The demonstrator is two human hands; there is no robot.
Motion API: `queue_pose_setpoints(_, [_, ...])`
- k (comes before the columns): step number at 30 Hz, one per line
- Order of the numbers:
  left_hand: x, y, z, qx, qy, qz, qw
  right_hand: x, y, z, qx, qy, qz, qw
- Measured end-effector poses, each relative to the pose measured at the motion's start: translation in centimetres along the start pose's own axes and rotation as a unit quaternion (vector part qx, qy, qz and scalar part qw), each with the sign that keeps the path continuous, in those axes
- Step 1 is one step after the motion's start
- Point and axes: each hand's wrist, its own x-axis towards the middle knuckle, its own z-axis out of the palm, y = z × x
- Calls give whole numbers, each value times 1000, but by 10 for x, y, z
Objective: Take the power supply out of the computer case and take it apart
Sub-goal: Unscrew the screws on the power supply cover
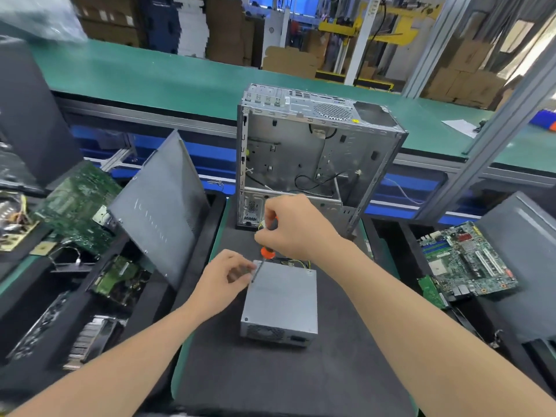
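L to R: green boards [78, 206] sit in bins at far L, w/ a grey panel [162, 206] leaning up beside them. L hand [222, 278] is at the PSU's far-left corner, fingers curled right by the driver tip. It's blurred, so can't tell if they pinch the shaft or only rest on the lid. PSU [282, 299] is out of the case, flat on the black surface [270, 380], grille face toward the person, wires at its far end. Driver [266, 252], orange collar, stands tilted w/ tip at that far-left corner. R hand [298, 227] is wrapped round its handle from above. Case [316, 152] stands open just behind, mostly bare inside. Another board [469, 263] lies at far R.

Risks, as I judge:
- **Slip:** driver looks angled, not square to the screw, so it may cam out & chew the head, or skid into the L fingers, which are v. close.
- **Spin:** PSU isn't clamped, so torque could turn it on the surface.
- **Lost screw:** a freed screw could roll off into the bins.
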Motion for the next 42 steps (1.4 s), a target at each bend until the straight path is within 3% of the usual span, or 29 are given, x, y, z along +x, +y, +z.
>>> queue_pose_setpoints(5, [-42,16,-9,37,-65,-21,997,-24,-9,5,16,-13,-24,999])
queue_pose_setpoints(8, [-62,24,-5,71,-56,-7,996,-37,-9,7,18,-20,-29,999])
queue_pose_setpoints(19, [-93,30,14,13,-33,-40,999,-68,-3,13,37,-17,-15,999])
queue_pose_setpoints(23, [-87,27,12,51,-12,-47,998,-68,-4,10,44,-17,-11,999])
queue_pose_setpoints(42, [-84,-2,2,-35,-99,-42,994,-60,-21,12,31,-26,42,998])
